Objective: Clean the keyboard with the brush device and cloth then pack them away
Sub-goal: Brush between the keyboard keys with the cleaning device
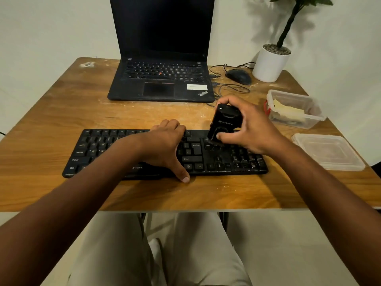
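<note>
A black keyboard (198,159) lies across the near middle of the wooden table (61,112). My left hand (165,145) lies across its middle: the fingers curl over the far edge and the thumb hooks its front edge. My right hand (249,126) grips a black brush device (225,123), tilted, with its lower end down on the keys right of the Enter key. A yellowish cloth (288,111) lies folded inside a clear plastic box (315,118) at the right.
An open black laptop (160,79) stands behind the keyboard. A wired mouse (239,76) with loose cable and a white plant pot (270,62) sit at the back right. The box's clear lid (327,151) lies near the table's right edge.
</note>
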{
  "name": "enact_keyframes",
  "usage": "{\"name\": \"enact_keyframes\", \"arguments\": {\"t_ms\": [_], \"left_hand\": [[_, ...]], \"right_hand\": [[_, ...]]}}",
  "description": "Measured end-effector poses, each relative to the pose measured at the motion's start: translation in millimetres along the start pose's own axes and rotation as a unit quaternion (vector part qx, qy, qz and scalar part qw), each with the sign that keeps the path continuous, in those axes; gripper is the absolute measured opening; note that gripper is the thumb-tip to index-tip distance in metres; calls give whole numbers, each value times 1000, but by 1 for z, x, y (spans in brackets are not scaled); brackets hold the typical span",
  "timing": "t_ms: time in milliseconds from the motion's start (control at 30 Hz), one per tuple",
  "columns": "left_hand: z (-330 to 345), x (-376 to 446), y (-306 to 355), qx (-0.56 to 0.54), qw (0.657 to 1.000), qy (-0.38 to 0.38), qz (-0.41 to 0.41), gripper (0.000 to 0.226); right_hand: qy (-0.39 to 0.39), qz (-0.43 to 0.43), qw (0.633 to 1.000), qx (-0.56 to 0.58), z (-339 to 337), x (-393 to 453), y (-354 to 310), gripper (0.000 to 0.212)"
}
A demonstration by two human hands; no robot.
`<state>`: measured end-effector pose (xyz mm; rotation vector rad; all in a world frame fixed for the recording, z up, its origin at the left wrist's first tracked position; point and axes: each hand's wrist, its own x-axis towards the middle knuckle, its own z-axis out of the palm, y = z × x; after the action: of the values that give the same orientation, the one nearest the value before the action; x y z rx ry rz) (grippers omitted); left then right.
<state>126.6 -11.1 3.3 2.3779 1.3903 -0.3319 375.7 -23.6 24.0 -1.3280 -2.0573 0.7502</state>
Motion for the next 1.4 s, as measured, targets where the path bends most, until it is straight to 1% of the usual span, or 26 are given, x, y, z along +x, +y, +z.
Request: {"name": "enact_keyframes", "arguments": {"t_ms": [67,133,200,233,433,633,667,767,800,833,1000,1133,1200,1233,1333,1367,1400], "left_hand": [[0,0,0,-1,1000,0,0,136],[1,1,-1,-3,1000,2,-1,136],[1,2,-1,1,1000,1,-2,137],[1,3,-1,4,1000,0,-3,137],[0,2,0,5,1000,-7,-6,139],[-1,3,1,2,1000,-10,-10,139],[-1,3,1,1,1000,-10,-10,139],[0,5,0,6,1000,-7,-7,139],[0,5,0,8,1000,-7,-6,139],[0,5,-1,10,1000,-7,-6,139],[-2,3,1,15,1000,-9,-7,138],[-3,2,2,11,1000,-13,-11,139],[-3,3,3,11,1000,-13,-10,139],[-3,3,3,11,1000,-12,-10,139],[-2,3,2,11,1000,-11,-9,140],[-1,3,2,9,1000,-12,-10,140],[-1,3,2,7,1000,-12,-10,140]], "right_hand": [[-13,6,999,36,-6,-13,-4,63],[-50,-1,997,59,-8,-29,-9,61],[-88,-6,994,66,-1,-40,-11,61],[-92,-6,994,61,3,-41,-10,61],[2,6,1000,16,8,2,7,63],[35,-17,999,7,3,16,2,63],[20,-15,1000,19,1,12,-1,62],[-77,2,996,54,-1,-4,-6,59],[-94,0,995,47,0,-7,-6,59],[-93,1,995,40,1,-8,-5,59],[-7,9,1000,0,4,20,7,60],[34,-6,999,-7,4,33,12,63],[42,-8,999,-4,0,29,11,62],[29,-6,999,11,-2,24,9,61],[-59,6,996,69,0,8,1,61],[-72,3,996,61,2,6,1,61],[-67,4,996,50,3,7,2,60]]}}
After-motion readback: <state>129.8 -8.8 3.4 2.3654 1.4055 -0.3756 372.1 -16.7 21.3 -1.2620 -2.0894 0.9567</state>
